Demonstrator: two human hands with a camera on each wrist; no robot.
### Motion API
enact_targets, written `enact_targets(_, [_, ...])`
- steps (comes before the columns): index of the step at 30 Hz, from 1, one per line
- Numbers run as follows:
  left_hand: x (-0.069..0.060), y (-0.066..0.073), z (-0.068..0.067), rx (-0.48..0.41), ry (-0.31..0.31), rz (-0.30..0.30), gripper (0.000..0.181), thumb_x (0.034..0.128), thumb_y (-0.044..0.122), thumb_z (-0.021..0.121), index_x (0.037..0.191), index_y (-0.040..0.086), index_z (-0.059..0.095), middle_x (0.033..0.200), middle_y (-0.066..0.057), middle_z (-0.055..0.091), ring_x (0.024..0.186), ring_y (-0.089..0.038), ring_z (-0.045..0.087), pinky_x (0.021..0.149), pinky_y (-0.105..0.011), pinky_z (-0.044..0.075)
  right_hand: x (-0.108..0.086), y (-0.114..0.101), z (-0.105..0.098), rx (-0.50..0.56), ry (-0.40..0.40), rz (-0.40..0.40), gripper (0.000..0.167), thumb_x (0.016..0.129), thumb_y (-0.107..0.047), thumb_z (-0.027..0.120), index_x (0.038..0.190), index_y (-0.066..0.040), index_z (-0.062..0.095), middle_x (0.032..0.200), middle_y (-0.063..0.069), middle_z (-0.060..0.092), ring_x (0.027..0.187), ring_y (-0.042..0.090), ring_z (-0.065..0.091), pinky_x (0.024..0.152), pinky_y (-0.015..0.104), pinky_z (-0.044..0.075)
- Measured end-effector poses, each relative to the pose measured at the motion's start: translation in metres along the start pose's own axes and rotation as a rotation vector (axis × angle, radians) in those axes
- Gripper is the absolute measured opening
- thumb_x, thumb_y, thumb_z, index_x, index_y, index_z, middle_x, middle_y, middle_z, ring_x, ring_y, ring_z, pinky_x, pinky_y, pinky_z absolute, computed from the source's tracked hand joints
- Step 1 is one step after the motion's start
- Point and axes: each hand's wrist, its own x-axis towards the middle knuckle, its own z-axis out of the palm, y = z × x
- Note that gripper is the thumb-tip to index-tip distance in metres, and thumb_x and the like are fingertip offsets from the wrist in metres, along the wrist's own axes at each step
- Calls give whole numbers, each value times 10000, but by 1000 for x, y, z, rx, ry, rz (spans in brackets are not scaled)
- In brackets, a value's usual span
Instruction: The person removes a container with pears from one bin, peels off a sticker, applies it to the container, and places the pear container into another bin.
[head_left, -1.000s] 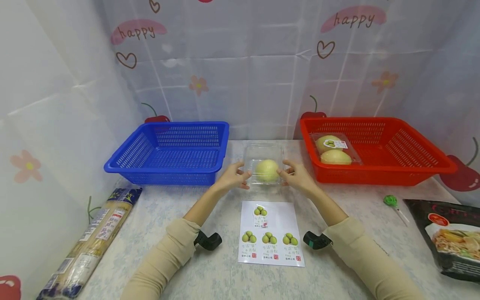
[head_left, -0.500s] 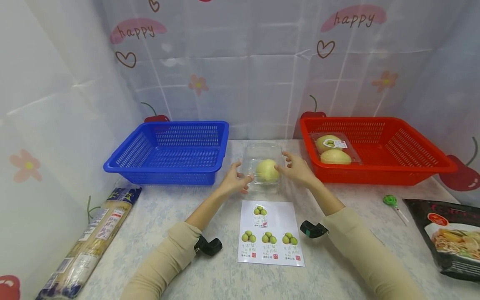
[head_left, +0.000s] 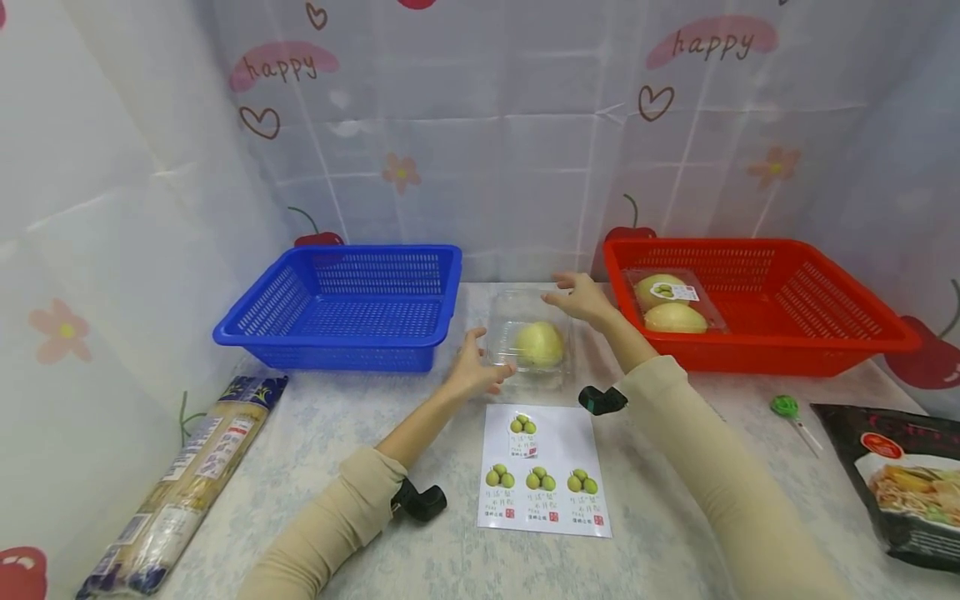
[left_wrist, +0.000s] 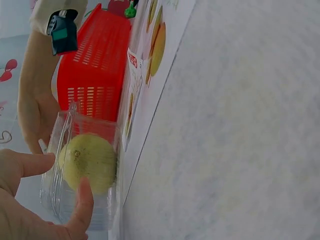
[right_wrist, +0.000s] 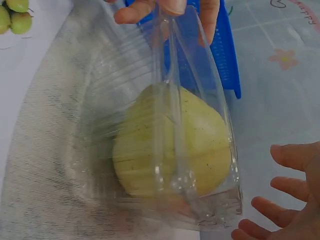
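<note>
4 pear labels (head_left: 541, 492) on white sheet (head_left: 567, 435), Chinese script mostly too small to read, each w/ red seal. Curtain (head_left: 547, 200) reads "happy" 2x, w/ hearts + flowers. Black packet (head_left: 846, 433), far R: food pic, red oval logo, lettering illegible. Long bag (head_left: 187, 483), far L: white stickers, also illegible. Red basket (head_left: 780, 357) has 2-fruit pack (head_left: 676, 317), its sticker (head_left: 675, 292) w/ similar green-pear art.

Clear box (head_left: 504, 337) w/ yellow-green fruit (head_left: 539, 344) sits on table (head_left: 420, 558), btwn red basket & blue basket (head_left: 330, 358), just behind sheet. L hand (head_left: 471, 368) grips box's near-L end, thumb in front. R hand (head_left: 585, 298): fingers spread, nothing held, near box's back-R corner; its forearm + black wrist cam (head_left: 602, 400) partly block table in front of red basket. Green lollipop (head_left: 784, 406) near black packet.
</note>
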Motion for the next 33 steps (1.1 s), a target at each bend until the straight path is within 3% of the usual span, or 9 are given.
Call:
enact_targets(4, [-5, 2, 3, 344, 44, 111, 835, 764, 173, 773, 1443, 100, 293, 1374, -309, 297, 1025, -478, 554, 819, -520, 515, 14, -4, -1, -45, -51, 3, 580, 938, -240, 550, 1423, 15, 356, 1432, 263, 367, 1302, 413, 356, 1042, 537, 347])
enact_targets(6, [-8, 5, 5, 505, 63, 174, 806, 761, 222, 777, 1428, 109, 338, 1389, -305, 280, 1171, -456, 450, 865, -540, 482, 19, -4, -1, -86, -70, -10, 572, 937, -237, 553, 1416, 17, 368, 1430, 266, 368, 1300, 414, 356, 1044, 541, 342])
enact_targets(11, [-13, 13, 10, 689, 102, 276, 684, 785, 267, 757, 1374, 117, 443, 1390, -271, 313, 1271, -399, 341, 906, -508, 462, 30, -3, -1, -159, -117, -30, 551, 934, -234, 557, 1392, 29, 400, 1409, 276, 390, 1281, 419, 378, 1034, 537, 357])
enact_targets(18, [-9, 20, 18, 685, 92, 354, 663, 786, 306, 764, 1340, 84, 477, 1379, -264, 366, 1286, -392, 320, 936, -534, 416, 38, 1, 0, -189, -160, -26, 525, 940, -231, 553, 1374, 33, 422, 1396, 288, 395, 1273, 433, 379, 1024, 558, 356])
enact_targets(24, [-2, 19, 24, 729, 70, 349, 737, 760, 356, 782, 1358, 84, 448, 1421, -264, 304, 1304, -392, 282, 939, -526, 415, 41, 7, 5, -194, -200, -23, 530, 957, -243, 518, 1384, 48, 400, 1404, 285, 388, 1282, 430, 375, 1035, 550, 348])
enact_targets(33, [2, 19, 25, 750, 57, 357, 750, 763, 304, 785, 1378, 96, 411, 1412, -290, 282, 1309, -408, 261, 925, -543, 419, 36, 11, 2, -160, -163, -19, 532, 952, -233, 530, 1370, 71, 408, 1391, 291, 402, 1274, 430, 389, 1027, 536, 365])
